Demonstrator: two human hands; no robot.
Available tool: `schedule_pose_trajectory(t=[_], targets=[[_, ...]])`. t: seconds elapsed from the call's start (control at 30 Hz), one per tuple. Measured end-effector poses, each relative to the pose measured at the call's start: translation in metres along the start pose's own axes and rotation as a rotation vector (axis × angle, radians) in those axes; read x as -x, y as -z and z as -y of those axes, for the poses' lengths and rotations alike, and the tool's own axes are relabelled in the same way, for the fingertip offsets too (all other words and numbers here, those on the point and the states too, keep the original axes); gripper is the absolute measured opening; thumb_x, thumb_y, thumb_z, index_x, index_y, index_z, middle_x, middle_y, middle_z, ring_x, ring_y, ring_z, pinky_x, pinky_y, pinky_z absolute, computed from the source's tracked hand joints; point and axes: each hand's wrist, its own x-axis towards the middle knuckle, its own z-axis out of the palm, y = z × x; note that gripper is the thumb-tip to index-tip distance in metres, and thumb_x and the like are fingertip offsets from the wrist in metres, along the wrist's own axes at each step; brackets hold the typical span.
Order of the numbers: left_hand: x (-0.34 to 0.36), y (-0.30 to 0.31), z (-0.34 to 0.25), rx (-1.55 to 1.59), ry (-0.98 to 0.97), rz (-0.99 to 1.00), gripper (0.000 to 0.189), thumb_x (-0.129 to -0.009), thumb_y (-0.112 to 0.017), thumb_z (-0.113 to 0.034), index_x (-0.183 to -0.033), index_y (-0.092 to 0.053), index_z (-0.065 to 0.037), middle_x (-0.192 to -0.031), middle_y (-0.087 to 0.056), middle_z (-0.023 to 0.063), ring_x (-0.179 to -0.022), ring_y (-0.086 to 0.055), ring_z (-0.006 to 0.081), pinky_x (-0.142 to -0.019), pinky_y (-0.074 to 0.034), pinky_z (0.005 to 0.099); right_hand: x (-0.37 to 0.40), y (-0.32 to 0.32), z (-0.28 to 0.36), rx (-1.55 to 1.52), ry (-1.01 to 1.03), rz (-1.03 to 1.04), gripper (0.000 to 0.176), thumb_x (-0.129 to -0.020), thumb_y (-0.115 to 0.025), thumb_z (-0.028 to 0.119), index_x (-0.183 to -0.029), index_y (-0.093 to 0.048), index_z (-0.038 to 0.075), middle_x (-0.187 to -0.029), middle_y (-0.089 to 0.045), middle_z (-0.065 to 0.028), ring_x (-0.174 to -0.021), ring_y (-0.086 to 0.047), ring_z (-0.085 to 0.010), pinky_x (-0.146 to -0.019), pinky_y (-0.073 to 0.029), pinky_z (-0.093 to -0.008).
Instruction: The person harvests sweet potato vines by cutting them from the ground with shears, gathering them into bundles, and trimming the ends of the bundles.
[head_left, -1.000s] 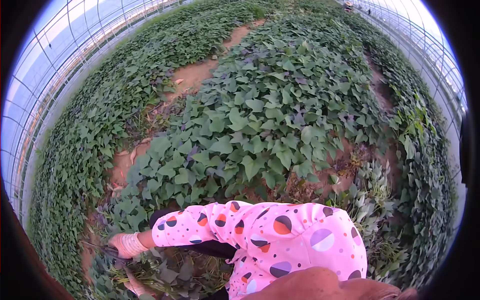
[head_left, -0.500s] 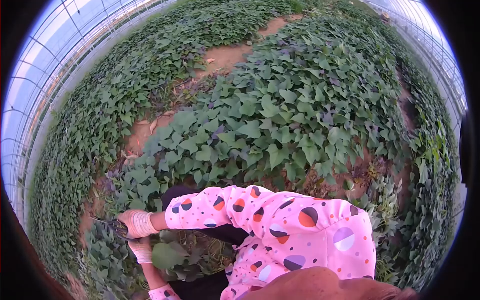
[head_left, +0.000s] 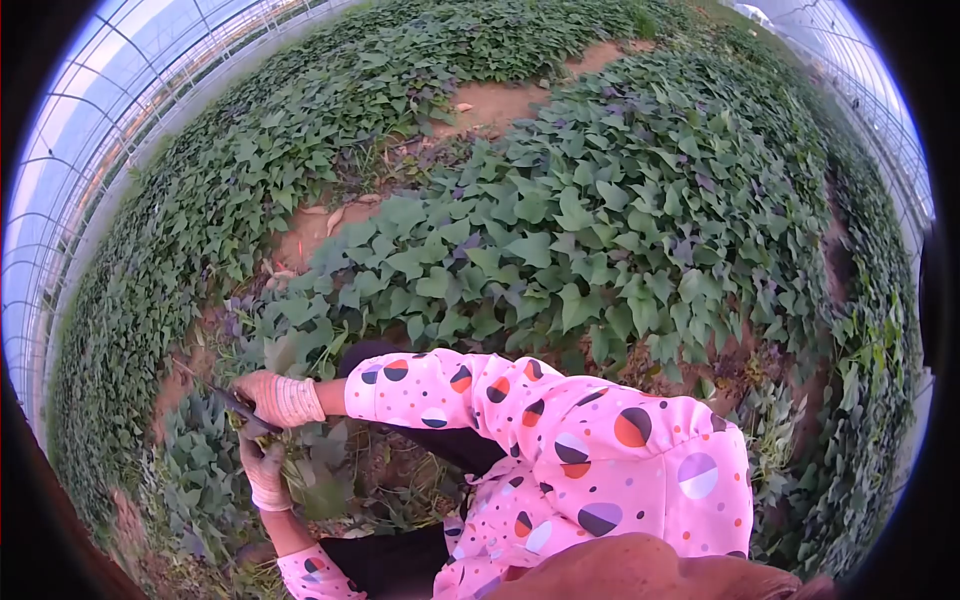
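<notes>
My right hand [head_left: 277, 399], in a pale striped glove, is closed round a dark, narrow object [head_left: 240, 408] at the lower left, possibly a tool. Just below it, my left hand [head_left: 264, 474] wears a similar glove. Its fingers are bent up against the dark clump under the right hand, and what they pinch is too small to tell. Green vine leaves [head_left: 195, 480] lie left of the hands. Blurred leaves [head_left: 325, 485] hang right of the left hand, near my dark-clothed leg.
Dense leafy vines [head_left: 600, 220] spread ahead in wide rows. Bare reddish soil [head_left: 490, 105] shows between them, with dry leaves [head_left: 335, 220] on it. Metal frames of a tunnel structure [head_left: 110, 110] curve along both sides. My pink spotted sleeve [head_left: 560, 420] crosses the lower middle.
Both hands have risen a little, and the left hand's fingers now show below the dark object. The scene has shifted slightly right, and the leaves beside the left hand have become blurred.
</notes>
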Motion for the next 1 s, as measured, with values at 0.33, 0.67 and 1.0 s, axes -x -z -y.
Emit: schedule_pose_trajectory(t=[0.33, 0.67, 1.0], targets=[[0.010, -0.025, 0.000, 0.076, 0.452, -0.308, 0.018, -0.082, -0.068, -0.009, -0.097, -0.061, -0.001, -0.084, -0.062, 0.0019, -0.071, -0.055, 0.0112, -0.066, -0.046, 0.0261, 0.002, 0.001, 0.002, -0.133, -0.092, 0.201, 0.047, -0.063, -0.077, 0.037, -0.087, -0.059, 0.001, -0.075, -0.063, -0.0110, -0.066, -0.056, -0.0184, -0.064, -0.047, -0.0342], [0.058, 0.078, -0.023, -0.217, 0.387, -0.901, 0.020, -0.083, -0.069, -0.020, -0.090, -0.069, -0.001, -0.069, -0.063, 0.0014, -0.054, -0.053, 0.0113, -0.053, -0.042, 0.0267, -0.008, 0.062, -0.014, -0.658, -0.248, -0.253, 0.028, -0.090, -0.062, 0.029, -0.102, -0.064, 0.004, -0.083, -0.066, -0.0027, -0.069, -0.059, -0.0110, -0.060, -0.046, -0.0254], [0.162, 0.148, -0.012, -1.066, 0.642, -0.708, 0.021, -0.086, -0.058, -0.024, -0.095, -0.065, -0.006, -0.079, -0.069, 0.0142, -0.075, -0.066, 0.0301, -0.071, -0.051, 0.0353, -0.006, 0.123, -0.084, -0.348, -0.519, -0.281, 0.039, -0.086, -0.067, 0.035, -0.109, -0.066, 0.004, -0.078, -0.062, 0.0010, -0.061, -0.053, -0.0071, -0.054, -0.040, -0.0210]])
